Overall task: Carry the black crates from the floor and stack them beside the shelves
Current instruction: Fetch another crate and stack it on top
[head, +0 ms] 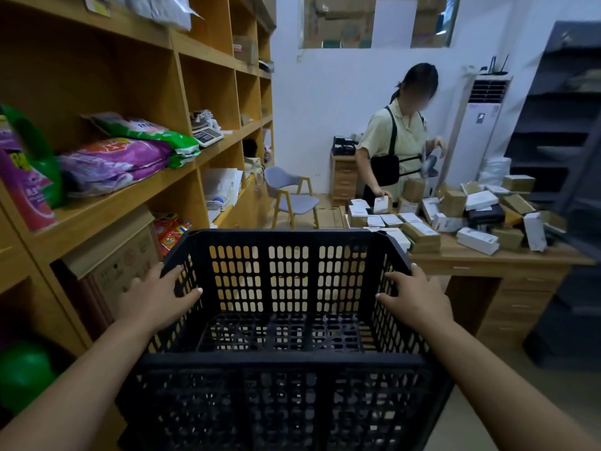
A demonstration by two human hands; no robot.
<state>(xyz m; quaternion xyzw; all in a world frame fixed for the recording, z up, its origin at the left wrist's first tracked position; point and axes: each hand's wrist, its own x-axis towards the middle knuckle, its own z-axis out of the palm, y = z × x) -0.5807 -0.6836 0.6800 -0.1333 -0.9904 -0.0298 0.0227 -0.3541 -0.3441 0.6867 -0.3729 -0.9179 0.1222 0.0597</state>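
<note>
A black perforated plastic crate (286,379) fills the lower middle of the head view, held up in front of me with its open top facing me. My left hand (156,297) grips its left rim, thumb inside the wall. On the opposite side my right hand (416,301) grips the right rim the same way. The crate is empty. The wooden shelves (182,102) run along the left, close beside the crate's left side.
The shelves hold detergent bags (117,164), a scale (208,136) and a cardboard box (120,265). A wooden desk (507,265) covered with small boxes stands at right, a person (393,141) behind it. A grey chair (292,196) is ahead; dark shelving (566,125) is at far right.
</note>
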